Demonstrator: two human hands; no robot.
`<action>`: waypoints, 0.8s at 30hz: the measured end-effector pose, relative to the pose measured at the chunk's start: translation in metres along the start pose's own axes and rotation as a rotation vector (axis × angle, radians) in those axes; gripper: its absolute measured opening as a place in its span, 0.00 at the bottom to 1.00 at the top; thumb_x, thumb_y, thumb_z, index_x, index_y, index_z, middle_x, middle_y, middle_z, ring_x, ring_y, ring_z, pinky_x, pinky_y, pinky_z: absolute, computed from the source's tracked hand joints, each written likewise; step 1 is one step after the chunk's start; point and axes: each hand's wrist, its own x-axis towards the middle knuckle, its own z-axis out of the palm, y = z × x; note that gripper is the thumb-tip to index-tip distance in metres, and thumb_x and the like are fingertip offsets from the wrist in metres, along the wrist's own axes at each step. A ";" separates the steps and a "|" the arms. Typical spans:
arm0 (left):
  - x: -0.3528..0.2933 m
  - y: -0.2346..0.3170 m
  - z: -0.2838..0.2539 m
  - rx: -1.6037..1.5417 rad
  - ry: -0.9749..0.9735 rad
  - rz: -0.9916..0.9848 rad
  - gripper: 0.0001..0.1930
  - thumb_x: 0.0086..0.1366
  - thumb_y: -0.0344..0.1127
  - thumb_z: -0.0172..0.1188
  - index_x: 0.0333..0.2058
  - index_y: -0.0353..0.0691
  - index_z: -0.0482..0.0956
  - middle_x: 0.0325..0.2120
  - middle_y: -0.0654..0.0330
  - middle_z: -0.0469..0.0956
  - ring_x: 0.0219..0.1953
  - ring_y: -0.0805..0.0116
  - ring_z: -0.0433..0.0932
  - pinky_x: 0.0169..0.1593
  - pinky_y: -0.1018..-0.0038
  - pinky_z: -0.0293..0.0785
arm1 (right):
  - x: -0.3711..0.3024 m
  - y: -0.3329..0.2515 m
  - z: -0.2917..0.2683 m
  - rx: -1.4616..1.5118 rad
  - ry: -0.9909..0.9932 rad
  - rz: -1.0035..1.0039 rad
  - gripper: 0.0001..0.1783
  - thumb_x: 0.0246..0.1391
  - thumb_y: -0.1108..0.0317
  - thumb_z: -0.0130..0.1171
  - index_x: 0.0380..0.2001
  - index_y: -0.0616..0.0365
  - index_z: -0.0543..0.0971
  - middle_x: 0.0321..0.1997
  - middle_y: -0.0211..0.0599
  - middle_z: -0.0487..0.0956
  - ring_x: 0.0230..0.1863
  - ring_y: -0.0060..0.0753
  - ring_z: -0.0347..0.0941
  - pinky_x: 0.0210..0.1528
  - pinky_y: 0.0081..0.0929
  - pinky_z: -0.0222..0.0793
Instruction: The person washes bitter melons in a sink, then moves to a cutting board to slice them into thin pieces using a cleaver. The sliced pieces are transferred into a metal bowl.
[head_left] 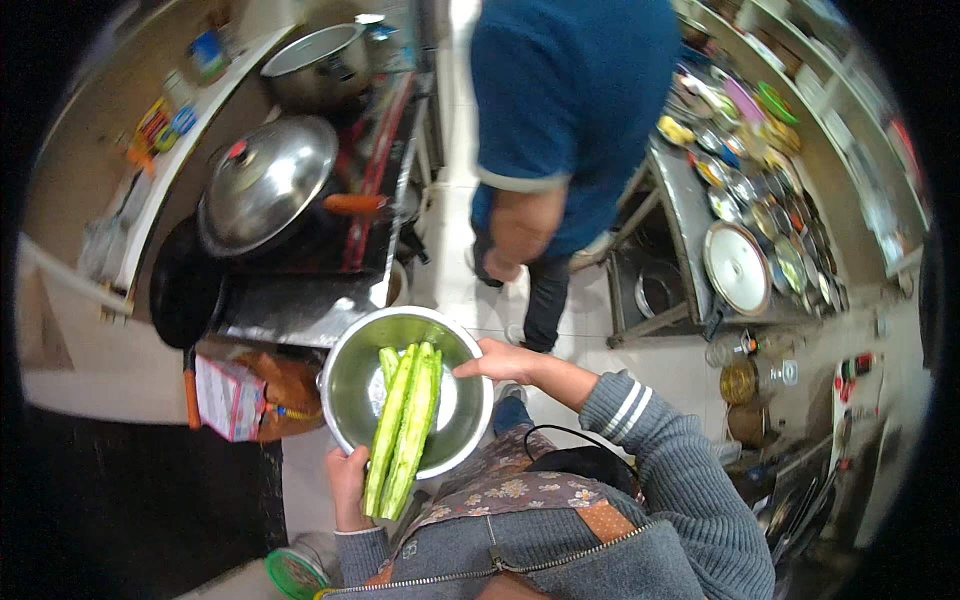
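Note:
A round stainless steel bowl (pixel 345 400) is held in front of my body between both hands. Inside it lie several long, pale green peeled gourds (pixel 410 420), their near ends sticking out over the rim. My left hand (pixel 350 485) grips the rim at the near left, close to those ends. On the far right side, my right hand (pixel 500 362) is closed over the rim, its thumb reaching inside the bowl.
A person in a blue shirt (pixel 575 110) stands ahead in the aisle. To the left, a lidded wok (pixel 270 185) and a large pot (pixel 320 65) occupy the stove counter. A metal table (pixel 680 200) at right bears many dishes. A cardboard box (pixel 230 400) sits at lower left.

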 end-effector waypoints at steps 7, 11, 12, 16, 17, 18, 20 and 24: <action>0.030 0.040 0.151 0.213 -0.380 0.092 0.11 0.52 0.25 0.52 0.32 0.24 0.79 0.26 0.61 0.80 0.25 0.76 0.75 0.28 0.78 0.70 | -0.092 0.062 -0.112 0.268 0.402 0.061 0.23 0.40 0.67 0.63 0.42 0.65 0.78 0.35 0.36 0.79 0.33 0.28 0.74 0.31 0.23 0.68; 0.027 0.058 0.266 0.143 -0.587 0.020 0.09 0.61 0.32 0.58 0.32 0.30 0.79 0.25 0.65 0.78 0.24 0.80 0.73 0.27 0.81 0.68 | -0.140 0.128 -0.197 0.435 0.623 -0.060 0.16 0.41 0.73 0.58 0.36 0.69 0.78 0.29 0.39 0.79 0.30 0.30 0.76 0.30 0.29 0.72; 0.037 0.057 0.285 0.267 -0.618 0.011 0.10 0.64 0.37 0.59 0.30 0.35 0.78 0.22 0.67 0.77 0.22 0.82 0.71 0.26 0.83 0.67 | -0.156 0.132 -0.215 0.506 0.661 -0.068 0.15 0.40 0.74 0.58 0.36 0.68 0.79 0.29 0.40 0.79 0.27 0.30 0.76 0.28 0.28 0.72; 0.063 0.084 0.348 -0.060 -0.713 -0.122 0.10 0.67 0.38 0.53 0.34 0.36 0.75 0.30 0.62 0.78 0.30 0.77 0.77 0.32 0.80 0.74 | -0.169 0.127 -0.265 0.697 0.856 -0.064 0.14 0.38 0.79 0.57 0.34 0.69 0.78 0.28 0.39 0.78 0.27 0.32 0.75 0.26 0.28 0.73; 0.064 0.087 0.365 -0.146 -0.758 -0.134 0.11 0.68 0.38 0.51 0.36 0.35 0.74 0.34 0.56 0.79 0.36 0.67 0.81 0.38 0.75 0.78 | -0.174 0.134 -0.281 0.754 0.877 -0.129 0.14 0.37 0.79 0.56 0.34 0.69 0.77 0.29 0.39 0.78 0.28 0.32 0.75 0.27 0.29 0.73; 0.066 0.094 0.381 -0.114 -0.767 -0.141 0.11 0.68 0.37 0.50 0.36 0.34 0.74 0.36 0.53 0.79 0.39 0.63 0.81 0.39 0.73 0.78 | -0.180 0.137 -0.298 0.806 0.930 -0.113 0.15 0.37 0.80 0.55 0.34 0.69 0.77 0.29 0.40 0.78 0.28 0.33 0.75 0.26 0.30 0.73; 0.109 0.116 0.403 -0.055 -0.792 -0.131 0.11 0.68 0.37 0.49 0.36 0.34 0.73 0.38 0.49 0.79 0.41 0.59 0.81 0.41 0.71 0.79 | -0.148 0.153 -0.341 0.916 1.013 -0.157 0.16 0.37 0.81 0.54 0.36 0.70 0.75 0.30 0.41 0.78 0.28 0.36 0.75 0.25 0.33 0.72; 0.151 0.125 0.442 -0.039 -0.761 -0.181 0.10 0.68 0.35 0.49 0.36 0.33 0.73 0.40 0.47 0.79 0.41 0.59 0.81 0.41 0.70 0.79 | -0.129 0.170 -0.414 1.081 1.138 -0.185 0.11 0.40 0.80 0.55 0.32 0.68 0.74 0.28 0.38 0.74 0.24 0.35 0.70 0.22 0.33 0.65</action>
